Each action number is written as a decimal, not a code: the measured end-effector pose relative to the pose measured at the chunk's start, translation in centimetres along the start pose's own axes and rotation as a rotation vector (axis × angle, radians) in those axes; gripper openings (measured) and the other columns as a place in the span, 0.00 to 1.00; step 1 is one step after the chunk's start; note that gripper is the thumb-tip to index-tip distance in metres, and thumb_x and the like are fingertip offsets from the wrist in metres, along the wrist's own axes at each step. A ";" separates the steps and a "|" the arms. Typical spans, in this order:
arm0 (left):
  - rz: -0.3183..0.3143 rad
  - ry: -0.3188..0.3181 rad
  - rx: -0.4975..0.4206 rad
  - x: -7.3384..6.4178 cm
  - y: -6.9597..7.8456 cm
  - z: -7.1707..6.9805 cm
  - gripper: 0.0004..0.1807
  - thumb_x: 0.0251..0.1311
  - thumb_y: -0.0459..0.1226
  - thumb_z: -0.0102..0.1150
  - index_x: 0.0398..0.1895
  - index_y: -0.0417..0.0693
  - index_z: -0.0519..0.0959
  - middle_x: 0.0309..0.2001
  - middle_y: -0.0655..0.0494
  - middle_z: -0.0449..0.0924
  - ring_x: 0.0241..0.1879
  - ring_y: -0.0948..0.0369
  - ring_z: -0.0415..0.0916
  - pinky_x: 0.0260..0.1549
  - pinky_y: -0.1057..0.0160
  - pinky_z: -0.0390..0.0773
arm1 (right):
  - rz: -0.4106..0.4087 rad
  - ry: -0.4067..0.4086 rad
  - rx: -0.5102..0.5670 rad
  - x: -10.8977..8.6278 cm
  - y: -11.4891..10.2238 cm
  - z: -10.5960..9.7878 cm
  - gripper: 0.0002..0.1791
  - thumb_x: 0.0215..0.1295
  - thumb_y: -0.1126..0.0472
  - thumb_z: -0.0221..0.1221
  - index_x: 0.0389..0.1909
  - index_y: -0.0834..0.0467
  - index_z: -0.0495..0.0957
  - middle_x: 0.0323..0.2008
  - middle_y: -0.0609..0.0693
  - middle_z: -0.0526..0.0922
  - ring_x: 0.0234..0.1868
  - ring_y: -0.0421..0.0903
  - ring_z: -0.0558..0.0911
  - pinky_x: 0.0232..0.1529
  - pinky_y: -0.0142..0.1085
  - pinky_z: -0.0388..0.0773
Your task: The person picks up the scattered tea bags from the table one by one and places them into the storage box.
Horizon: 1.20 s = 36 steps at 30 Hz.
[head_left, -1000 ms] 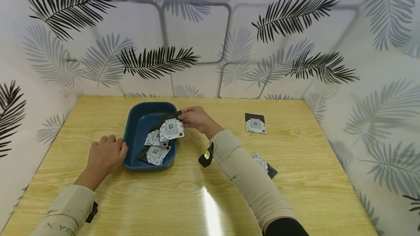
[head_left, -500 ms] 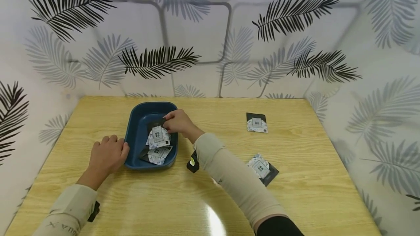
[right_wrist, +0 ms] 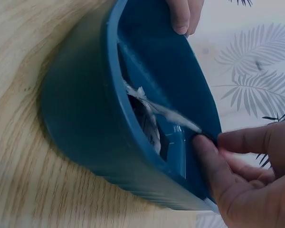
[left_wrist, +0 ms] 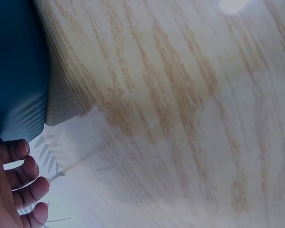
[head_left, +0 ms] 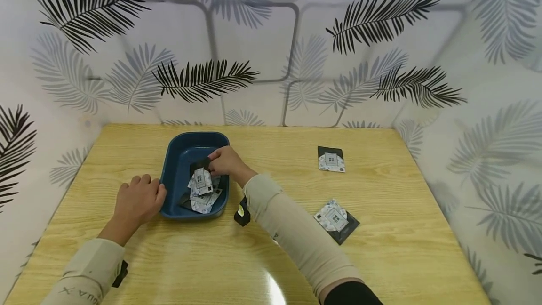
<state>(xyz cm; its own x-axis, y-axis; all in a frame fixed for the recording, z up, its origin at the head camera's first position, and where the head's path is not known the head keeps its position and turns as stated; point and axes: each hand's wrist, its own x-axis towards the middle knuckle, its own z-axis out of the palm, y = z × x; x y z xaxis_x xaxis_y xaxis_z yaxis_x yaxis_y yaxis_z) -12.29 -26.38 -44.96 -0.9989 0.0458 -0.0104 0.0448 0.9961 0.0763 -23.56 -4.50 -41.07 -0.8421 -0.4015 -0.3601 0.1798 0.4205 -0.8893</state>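
My left hand [head_left: 139, 201] grips the left rim of a blue plastic bin [head_left: 170, 166]; in the right wrist view a digit of it [right_wrist: 180, 19] hooks over the rim. Inside the bin, my right hand [head_left: 226, 161] pinches the dark upper edge of a flat sachet [head_left: 202, 180] between thumb and fingers. This sachet is black with a white, blue-flowered front and a pale label. It lies over other sachets [head_left: 202, 205] of the same look, which it partly covers. In the right wrist view, the held sachet [right_wrist: 173, 115] appears edge-on, tilted above the rest.
Two more sachets lie on the wooden table [head_left: 402, 248] to the right: one at the back [head_left: 331, 160], another nearer [head_left: 336, 220] beside my right forearm. A leaf-patterned wall covering [head_left: 254, 46] stands behind the table and along its sides.
My right hand has moved left and down into the bin, bringing the sachet over the others. The nearer table sachet shows more from behind the forearm. My left hand has stayed at the rim.
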 end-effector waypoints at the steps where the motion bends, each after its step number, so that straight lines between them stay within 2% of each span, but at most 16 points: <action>1: 0.001 -0.001 -0.003 0.0 0.0 0.0 0.23 0.74 0.43 0.35 0.44 0.36 0.79 0.47 0.35 0.78 0.44 0.41 0.73 0.39 0.40 0.72 | -0.002 -0.018 0.016 -0.1 0.1 -0.1 0.19 0.65 0.74 0.55 0.57 0.70 0.78 0.58 0.62 0.81 0.48 0.55 0.87 0.54 0.46 0.83; 6: -0.009 -0.014 -0.005 0.0 0.0 0.1 0.26 0.74 0.44 0.32 0.49 0.34 0.78 0.51 0.33 0.77 0.48 0.39 0.73 0.43 0.37 0.72 | -0.016 -0.052 0.061 -0.7 0.1 -1.2 0.20 0.68 0.72 0.55 0.60 0.71 0.74 0.54 0.67 0.82 0.55 0.59 0.85 0.56 0.46 0.82; 8: -0.017 -0.019 -0.003 -0.1 -0.1 0.0 0.27 0.74 0.44 0.31 0.50 0.34 0.78 0.52 0.33 0.77 0.49 0.38 0.72 0.45 0.36 0.72 | -0.025 -0.045 0.058 -0.9 0.1 -2.2 0.20 0.67 0.71 0.56 0.60 0.71 0.74 0.53 0.66 0.83 0.51 0.57 0.85 0.53 0.42 0.83; 10: -0.023 -0.024 -0.004 -0.1 -0.1 -0.1 0.27 0.74 0.44 0.31 0.51 0.33 0.77 0.53 0.32 0.76 0.50 0.38 0.72 0.45 0.36 0.72 | -0.032 -0.032 0.061 -1.2 0.1 -3.2 0.20 0.66 0.71 0.57 0.59 0.71 0.75 0.50 0.64 0.84 0.44 0.52 0.86 0.46 0.37 0.84; 12: -0.026 -0.029 -0.006 -0.1 -0.1 -0.1 0.27 0.74 0.44 0.31 0.51 0.33 0.77 0.53 0.32 0.76 0.49 0.38 0.72 0.45 0.36 0.72 | -0.040 -0.031 0.062 -1.5 0.3 -4.2 0.20 0.66 0.71 0.57 0.58 0.72 0.75 0.44 0.61 0.84 0.34 0.46 0.82 0.40 0.33 0.83; 14: -0.026 -0.031 -0.006 -0.2 -0.1 -0.1 0.27 0.74 0.44 0.32 0.51 0.33 0.77 0.53 0.32 0.76 0.49 0.38 0.72 0.44 0.36 0.72 | -0.042 -0.029 0.060 -1.8 0.8 -5.3 0.19 0.65 0.70 0.57 0.57 0.72 0.76 0.39 0.56 0.82 0.29 0.42 0.78 0.36 0.32 0.80; 18: -0.022 -0.027 -0.007 -0.1 0.0 -0.1 0.27 0.74 0.45 0.32 0.51 0.33 0.77 0.52 0.32 0.77 0.49 0.38 0.72 0.44 0.36 0.72 | -0.031 -0.019 -0.004 -2.6 2.2 -7.5 0.17 0.66 0.67 0.58 0.55 0.68 0.78 0.34 0.50 0.80 0.29 0.39 0.77 0.36 0.33 0.80; 22: -0.016 -0.026 -0.003 0.1 0.1 0.0 0.27 0.74 0.45 0.32 0.52 0.33 0.77 0.53 0.32 0.77 0.49 0.38 0.72 0.44 0.36 0.72 | 0.000 -0.007 -0.085 -3.9 3.4 -10.4 0.15 0.67 0.65 0.57 0.53 0.66 0.78 0.32 0.49 0.79 0.29 0.40 0.77 0.36 0.31 0.80; 26: -0.010 -0.028 0.007 0.2 0.1 -0.1 0.28 0.74 0.45 0.32 0.52 0.33 0.77 0.52 0.32 0.76 0.50 0.37 0.72 0.44 0.36 0.72 | 0.028 0.014 -0.146 -5.1 4.2 -13.5 0.16 0.68 0.64 0.57 0.54 0.65 0.77 0.33 0.49 0.79 0.33 0.43 0.79 0.40 0.34 0.82; 29: -0.006 -0.028 0.009 0.2 0.1 -0.2 0.27 0.74 0.45 0.32 0.51 0.33 0.77 0.52 0.32 0.77 0.49 0.37 0.72 0.44 0.36 0.72 | 0.039 0.030 -0.198 -5.8 4.8 -15.4 0.17 0.69 0.62 0.57 0.55 0.65 0.77 0.39 0.53 0.80 0.37 0.46 0.80 0.48 0.41 0.83; 31: -0.006 -0.030 0.007 0.2 0.2 -0.2 0.27 0.74 0.45 0.32 0.51 0.33 0.77 0.51 0.32 0.77 0.49 0.37 0.72 0.44 0.36 0.72 | 0.035 0.022 -0.263 -6.2 5.3 -16.5 0.18 0.69 0.62 0.57 0.56 0.65 0.77 0.43 0.57 0.82 0.40 0.48 0.82 0.49 0.42 0.83; 33: -0.008 -0.035 0.004 0.2 0.3 -0.1 0.27 0.74 0.45 0.32 0.51 0.33 0.77 0.51 0.32 0.77 0.49 0.37 0.72 0.44 0.36 0.72 | 0.029 0.005 -0.347 -6.7 5.6 -17.5 0.19 0.69 0.61 0.57 0.57 0.65 0.76 0.48 0.61 0.83 0.46 0.55 0.84 0.52 0.46 0.82; 36: -0.014 -0.037 -0.003 0.2 0.4 -0.1 0.27 0.74 0.45 0.32 0.51 0.33 0.77 0.51 0.32 0.76 0.50 0.37 0.72 0.44 0.36 0.71 | 0.016 -0.019 -0.492 -7.6 6.1 -18.7 0.20 0.70 0.60 0.58 0.59 0.66 0.76 0.55 0.63 0.82 0.55 0.60 0.82 0.54 0.48 0.80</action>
<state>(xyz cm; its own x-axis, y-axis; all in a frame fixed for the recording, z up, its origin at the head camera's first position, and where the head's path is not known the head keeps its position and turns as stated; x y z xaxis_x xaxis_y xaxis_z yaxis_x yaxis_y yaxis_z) -12.45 -26.02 -44.85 -0.9982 0.0350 -0.0484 0.0311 0.9964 0.0791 -25.62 16.36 -38.52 -0.8307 -0.4047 -0.3822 -0.0724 0.7594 -0.6466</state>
